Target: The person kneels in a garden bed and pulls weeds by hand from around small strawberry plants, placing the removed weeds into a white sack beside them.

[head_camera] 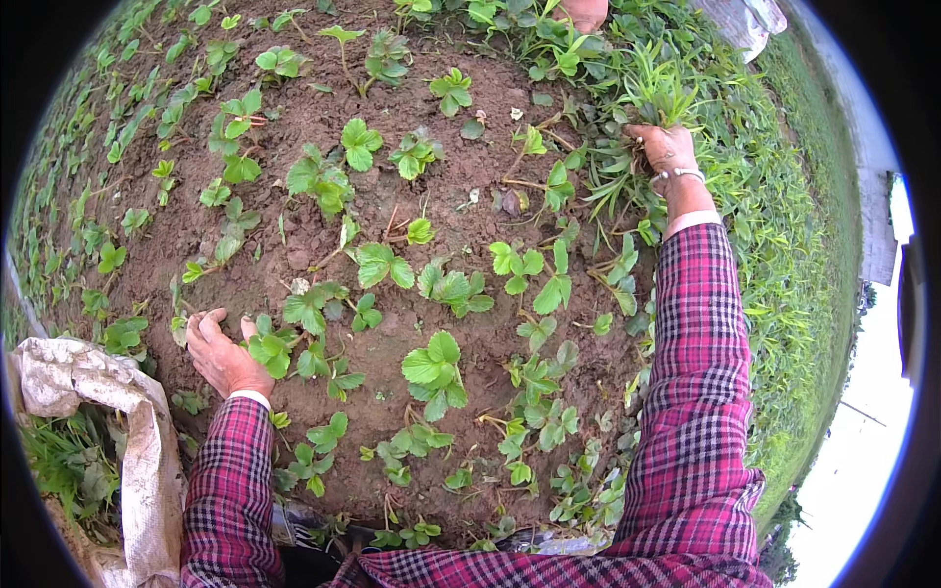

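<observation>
At the upper right, my right hand is closed around a tuft of grassy weeds, whose leaves stick up above the fist and whose roots show below it. A bracelet circles that wrist. My left hand rests at the soil on the left with fingers apart and nothing seen in it. Close beside its thumb grows a strawberry plant with bright green leaves. Other small strawberry plants stand spread over the brown soil bed between my arms.
A dirty white woven sack stands at the lower left with pulled greenery inside. Dense weeds border the bed on the right. Part of another person's hand shows at the top edge. A pale plastic sheet or bag lies at the upper right.
</observation>
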`<action>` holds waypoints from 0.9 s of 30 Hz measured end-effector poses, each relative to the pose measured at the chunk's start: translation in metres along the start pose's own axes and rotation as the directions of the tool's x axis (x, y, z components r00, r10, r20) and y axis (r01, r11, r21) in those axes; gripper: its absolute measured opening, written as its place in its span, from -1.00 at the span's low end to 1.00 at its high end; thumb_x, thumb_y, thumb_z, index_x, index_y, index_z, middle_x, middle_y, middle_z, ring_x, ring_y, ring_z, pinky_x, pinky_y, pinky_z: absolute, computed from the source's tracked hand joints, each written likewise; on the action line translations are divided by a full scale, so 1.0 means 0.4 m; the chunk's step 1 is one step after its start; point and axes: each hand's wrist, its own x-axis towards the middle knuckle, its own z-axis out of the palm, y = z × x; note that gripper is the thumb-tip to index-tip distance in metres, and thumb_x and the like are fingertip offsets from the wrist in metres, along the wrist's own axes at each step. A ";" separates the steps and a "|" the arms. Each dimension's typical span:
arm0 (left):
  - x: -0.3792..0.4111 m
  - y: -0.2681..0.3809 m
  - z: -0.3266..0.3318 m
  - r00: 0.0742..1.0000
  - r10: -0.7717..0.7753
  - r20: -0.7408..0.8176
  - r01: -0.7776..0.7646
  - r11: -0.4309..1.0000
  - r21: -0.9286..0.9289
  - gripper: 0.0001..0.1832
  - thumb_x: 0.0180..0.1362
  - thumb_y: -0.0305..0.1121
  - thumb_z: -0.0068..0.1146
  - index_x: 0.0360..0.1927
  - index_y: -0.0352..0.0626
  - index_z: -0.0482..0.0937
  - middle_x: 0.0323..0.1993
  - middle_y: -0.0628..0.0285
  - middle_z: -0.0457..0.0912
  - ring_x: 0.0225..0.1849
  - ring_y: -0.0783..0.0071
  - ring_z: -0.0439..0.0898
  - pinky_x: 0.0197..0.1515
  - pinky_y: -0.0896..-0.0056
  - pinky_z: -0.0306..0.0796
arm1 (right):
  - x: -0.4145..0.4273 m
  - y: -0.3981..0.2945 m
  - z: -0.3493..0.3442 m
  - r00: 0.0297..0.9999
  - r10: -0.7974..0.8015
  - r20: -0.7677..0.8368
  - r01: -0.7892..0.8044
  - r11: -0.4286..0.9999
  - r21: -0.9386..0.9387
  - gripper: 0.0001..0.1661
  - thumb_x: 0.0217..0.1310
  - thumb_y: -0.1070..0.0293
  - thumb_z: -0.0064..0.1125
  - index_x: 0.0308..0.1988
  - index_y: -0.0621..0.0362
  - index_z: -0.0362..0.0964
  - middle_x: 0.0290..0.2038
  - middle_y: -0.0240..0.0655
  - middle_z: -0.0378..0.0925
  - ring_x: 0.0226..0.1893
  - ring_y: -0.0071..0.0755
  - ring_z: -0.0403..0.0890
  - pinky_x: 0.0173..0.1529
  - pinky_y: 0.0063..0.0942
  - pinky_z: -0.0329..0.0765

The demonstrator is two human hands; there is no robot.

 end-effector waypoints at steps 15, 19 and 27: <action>0.000 0.004 0.001 1.000 0.018 -0.019 -0.018 1.000 -0.024 -0.62 -0.06 -0.27 0.18 -0.16 -0.09 0.37 0.04 0.03 0.28 0.16 0.03 0.23 0.18 0.06 0.09 | -0.031 -0.057 0.142 0.930 -0.199 0.308 0.300 0.896 -0.326 -0.47 -0.23 0.15 0.26 -0.21 0.27 0.51 -0.26 0.10 0.54 -0.18 0.04 0.56 -0.03 -0.29 0.45; 0.002 0.005 -0.009 1.000 -0.013 0.021 0.013 0.999 -0.030 -0.62 -0.04 -0.32 0.21 -0.14 -0.08 0.37 0.04 0.00 0.30 0.21 0.05 0.21 0.20 0.08 0.10 | -0.042 -0.076 0.142 0.931 -0.164 0.326 0.240 0.948 -0.210 -0.46 -0.24 0.15 0.27 -0.24 0.32 0.51 -0.28 0.08 0.55 -0.21 0.00 0.57 -0.07 -0.33 0.45; 0.003 -0.005 0.003 0.999 0.025 -0.020 -0.025 0.999 -0.023 -0.61 -0.06 -0.28 0.19 -0.14 -0.08 0.37 0.06 0.00 0.28 0.18 0.03 0.23 0.18 0.06 0.10 | -0.022 -0.086 0.172 0.950 -0.203 0.239 0.305 0.774 -0.555 -0.51 -0.12 0.15 0.13 -0.22 0.30 0.49 -0.21 0.04 0.54 -0.14 0.05 0.54 -0.01 -0.28 0.46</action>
